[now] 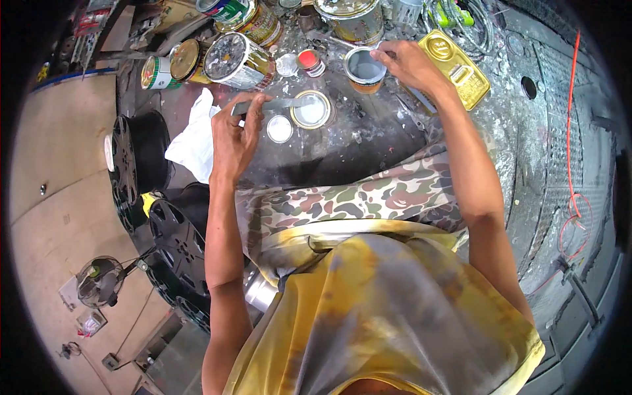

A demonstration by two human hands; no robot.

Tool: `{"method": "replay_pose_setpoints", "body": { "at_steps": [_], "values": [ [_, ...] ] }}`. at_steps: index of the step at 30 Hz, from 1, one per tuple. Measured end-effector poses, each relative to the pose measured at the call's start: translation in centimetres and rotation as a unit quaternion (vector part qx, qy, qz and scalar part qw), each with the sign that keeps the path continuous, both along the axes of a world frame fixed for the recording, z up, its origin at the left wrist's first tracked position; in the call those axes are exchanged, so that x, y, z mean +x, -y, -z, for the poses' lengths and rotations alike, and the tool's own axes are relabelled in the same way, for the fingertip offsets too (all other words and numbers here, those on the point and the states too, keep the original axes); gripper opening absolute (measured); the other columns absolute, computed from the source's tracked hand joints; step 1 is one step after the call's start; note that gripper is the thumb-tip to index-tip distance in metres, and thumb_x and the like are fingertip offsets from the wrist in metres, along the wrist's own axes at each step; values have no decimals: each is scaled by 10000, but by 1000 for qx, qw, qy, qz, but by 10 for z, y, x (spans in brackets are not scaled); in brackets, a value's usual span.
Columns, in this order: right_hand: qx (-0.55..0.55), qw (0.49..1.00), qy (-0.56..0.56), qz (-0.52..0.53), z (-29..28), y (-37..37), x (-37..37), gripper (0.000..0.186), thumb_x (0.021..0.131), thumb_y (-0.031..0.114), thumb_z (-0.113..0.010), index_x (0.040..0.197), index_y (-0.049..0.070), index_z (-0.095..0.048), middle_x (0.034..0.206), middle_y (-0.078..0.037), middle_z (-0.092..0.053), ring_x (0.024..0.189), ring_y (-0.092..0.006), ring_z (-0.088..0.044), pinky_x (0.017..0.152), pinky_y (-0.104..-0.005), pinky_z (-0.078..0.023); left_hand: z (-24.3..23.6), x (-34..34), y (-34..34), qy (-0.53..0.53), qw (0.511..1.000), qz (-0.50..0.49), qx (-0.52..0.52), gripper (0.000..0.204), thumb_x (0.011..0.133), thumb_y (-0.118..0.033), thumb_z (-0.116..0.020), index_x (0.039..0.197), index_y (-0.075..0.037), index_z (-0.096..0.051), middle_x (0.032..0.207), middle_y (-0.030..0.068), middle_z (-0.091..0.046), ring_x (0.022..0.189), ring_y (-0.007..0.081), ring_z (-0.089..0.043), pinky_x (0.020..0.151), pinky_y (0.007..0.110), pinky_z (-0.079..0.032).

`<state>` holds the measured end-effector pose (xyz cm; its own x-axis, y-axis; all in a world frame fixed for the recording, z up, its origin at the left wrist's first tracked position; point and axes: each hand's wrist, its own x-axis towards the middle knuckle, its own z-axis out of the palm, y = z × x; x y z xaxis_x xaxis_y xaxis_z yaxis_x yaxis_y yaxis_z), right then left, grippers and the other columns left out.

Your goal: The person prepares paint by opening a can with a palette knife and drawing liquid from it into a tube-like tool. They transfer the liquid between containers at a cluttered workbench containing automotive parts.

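Observation:
My left hand [236, 135] is closed around a putty knife [284, 103], its flat blade reaching right over an open tin [295, 120] with white stuff inside. Just left of that tin lies a small white disc [280, 130], perhaps a lid. My right hand [413, 64] pinches the rim of a round can [366, 87] holding grey paint. Between the two, a small jar with a red cap [309, 60] stands farther back. Beside my left wrist is a crumpled white cloth or bag [193, 135].
Paint-smeared cans [238, 60] crowd the far left, with a bigger bucket [352, 23] at the back. A gold rectangular tin [464, 76] lies beyond my right wrist. Black wheels [131, 151] stand at left, near a fan [100, 282]. An orange hose [571, 125] runs along the right.

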<state>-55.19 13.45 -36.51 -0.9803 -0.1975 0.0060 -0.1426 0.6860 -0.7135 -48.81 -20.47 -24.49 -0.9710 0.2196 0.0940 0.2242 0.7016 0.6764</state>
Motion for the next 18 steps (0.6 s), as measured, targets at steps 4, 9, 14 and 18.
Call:
{"method": "replay_pose_setpoints", "body": {
  "at_steps": [4,9,14,18],
  "values": [
    [0,1000,-28,4,2,0,2,362,991,371,-607,1035,29,-717,882,-236,-704,868,-428,-672,786,-496,-515,-15,4,-7,21,1000,-2,-1,293,1046,-258,-587,1027,-15,-749,740,60,-648,631,92,-565,552,260,-469],
    [3,1000,3,3,-3,-2,3,417,992,395,-605,1046,-2,-719,900,-228,-714,851,-396,-686,784,-468,-526,-6,-8,-5,33,998,24,-49,259,1038,-214,-591,1035,-5,-744,796,59,-680,627,103,-564,563,273,-481],
    [-3,1000,-2,4,-3,1,3,355,988,364,-607,1048,35,-724,876,-238,-706,860,-419,-680,788,-493,-519,64,-28,4,-13,993,93,-75,229,1020,-179,-614,1040,18,-728,813,91,-699,593,104,-536,539,288,-450],
    [1,1000,-15,-2,0,2,2,351,988,364,-606,1041,39,-727,864,-238,-705,860,-410,-685,785,-495,-520,120,-34,26,10,996,32,-77,278,1014,-231,-616,986,19,-735,707,204,-669,560,292,-628,594,393,-486]
  ]
}}
